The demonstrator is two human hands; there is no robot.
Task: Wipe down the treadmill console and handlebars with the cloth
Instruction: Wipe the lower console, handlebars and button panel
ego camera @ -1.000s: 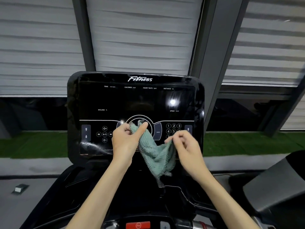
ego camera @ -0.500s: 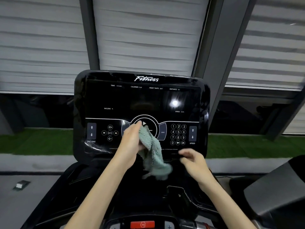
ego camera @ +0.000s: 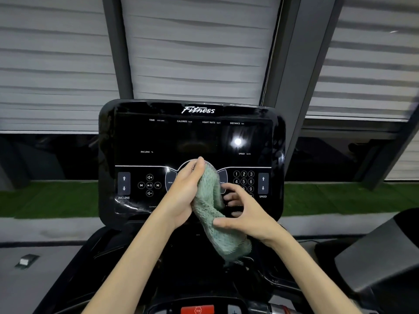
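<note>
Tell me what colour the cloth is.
The cloth is a pale sage green with a fluffy texture, seen clearly in the head view.

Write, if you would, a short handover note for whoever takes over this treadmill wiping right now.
Left hand: grips the top end of the cloth in front of the round middle button of the console.
Right hand: holds the cloth lower down, thumb in front, fingers behind.
Cloth: bunched, hanging below the console's bottom edge.
Done: cloth is in both hands at the console; no wiped area can be told.
Left: wipe the console, then the handlebars, not clearly in view.
</note>
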